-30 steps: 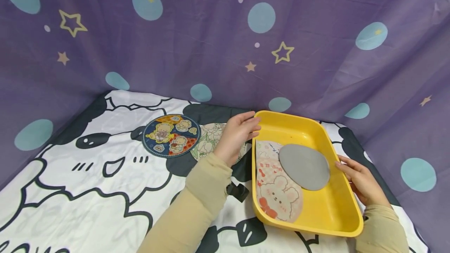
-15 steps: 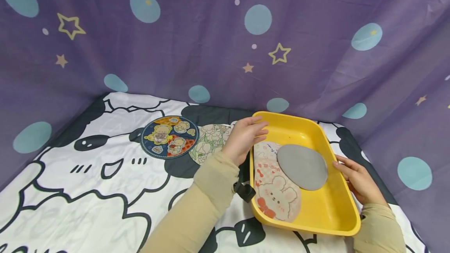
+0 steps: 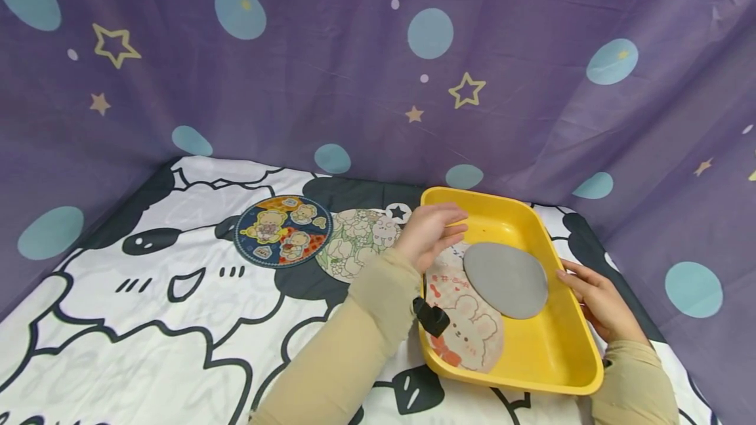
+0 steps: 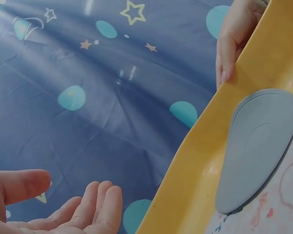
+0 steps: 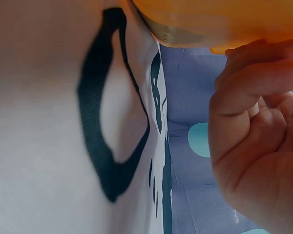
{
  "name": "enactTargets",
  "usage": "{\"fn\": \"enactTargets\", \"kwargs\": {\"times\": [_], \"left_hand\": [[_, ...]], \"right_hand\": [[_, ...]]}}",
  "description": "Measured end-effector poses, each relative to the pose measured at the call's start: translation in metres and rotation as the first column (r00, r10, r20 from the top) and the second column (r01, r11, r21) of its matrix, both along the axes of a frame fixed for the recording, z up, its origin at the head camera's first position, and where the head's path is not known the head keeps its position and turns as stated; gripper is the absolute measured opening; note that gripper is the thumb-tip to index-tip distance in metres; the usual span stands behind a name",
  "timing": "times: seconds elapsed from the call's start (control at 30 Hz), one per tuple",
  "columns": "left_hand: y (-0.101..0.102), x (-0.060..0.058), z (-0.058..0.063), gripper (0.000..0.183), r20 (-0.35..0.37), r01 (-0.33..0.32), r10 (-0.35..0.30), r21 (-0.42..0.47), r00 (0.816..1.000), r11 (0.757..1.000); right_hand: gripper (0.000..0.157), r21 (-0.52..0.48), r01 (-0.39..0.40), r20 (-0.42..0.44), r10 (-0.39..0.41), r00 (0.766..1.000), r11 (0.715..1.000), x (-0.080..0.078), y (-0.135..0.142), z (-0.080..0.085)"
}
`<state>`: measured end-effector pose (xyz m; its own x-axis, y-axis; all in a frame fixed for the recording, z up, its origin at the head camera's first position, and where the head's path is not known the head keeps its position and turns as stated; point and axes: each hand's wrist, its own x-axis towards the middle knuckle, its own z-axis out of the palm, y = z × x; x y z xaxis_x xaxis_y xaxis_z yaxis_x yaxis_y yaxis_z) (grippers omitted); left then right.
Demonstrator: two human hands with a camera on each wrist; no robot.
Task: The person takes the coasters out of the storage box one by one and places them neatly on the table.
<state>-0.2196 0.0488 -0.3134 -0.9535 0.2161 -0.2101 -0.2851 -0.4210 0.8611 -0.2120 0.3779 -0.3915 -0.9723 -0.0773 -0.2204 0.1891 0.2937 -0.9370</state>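
Note:
A yellow tray [image 3: 546, 356] lies on the cloth at the right in the head view. In it a round mat with its grey face up [image 3: 510, 282] overlaps a pale pink mat with a bear drawing [image 3: 481, 343]. My left hand [image 3: 434, 231] hovers over the tray's left rim, fingers spread and holding nothing. My right hand [image 3: 605, 303] holds the tray's right rim, its fingers bent against the outer wall in the right wrist view. Left of the tray lie a green-and-white rabbit mat [image 3: 348, 248] and a dark blue mat with bears [image 3: 285, 231].
The black-and-white cartoon cloth [image 3: 147, 333] covers the table. Behind it hangs a purple curtain [image 3: 331, 71] with stars and blue ovals, close to the tray's far edge. A black strap piece [image 3: 433, 318] sits at my left wrist.
My left hand has moved right, from beside the tray's left rim to over its inside. More of the rabbit mat shows. The right hand stays at the rim.

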Motion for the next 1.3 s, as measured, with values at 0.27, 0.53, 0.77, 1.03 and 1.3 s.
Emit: {"fn": "enactTargets", "kwargs": {"times": [0.27,0.53,0.77,1.03,1.3], "left_hand": [[0.014,-0.002,-0.007,0.046,0.016,0.001,-0.001,-0.006,1.0,1.0],[0.029,-0.003,-0.026,0.049,0.104,-0.032,0.04,-0.07,0.994,0.997],[0.037,-0.002,-0.039,0.053,0.155,-0.029,0.05,-0.133,0.987,0.991],[0.033,-0.002,-0.043,0.053,0.265,0.002,0.014,-0.063,0.964,0.998],[0.032,-0.002,-0.045,0.076,0.298,0.028,-0.021,-0.019,0.954,0.999]], "right_hand": [[0.034,0.016,-0.012,-0.009,0.012,1.0,1.0,-0.001,0.0,-0.001],[0.038,0.049,-0.008,-0.006,0.009,1.0,0.999,0.0,0.001,-0.001],[0.046,0.065,-0.014,-0.011,0.014,1.0,0.998,0.0,0.0,-0.001],[0.036,0.04,-0.009,-0.004,0.009,1.0,0.999,0.001,-0.001,-0.001],[0.03,0.018,-0.01,-0.005,0.01,1.0,1.0,0.001,-0.001,0.0]]}}
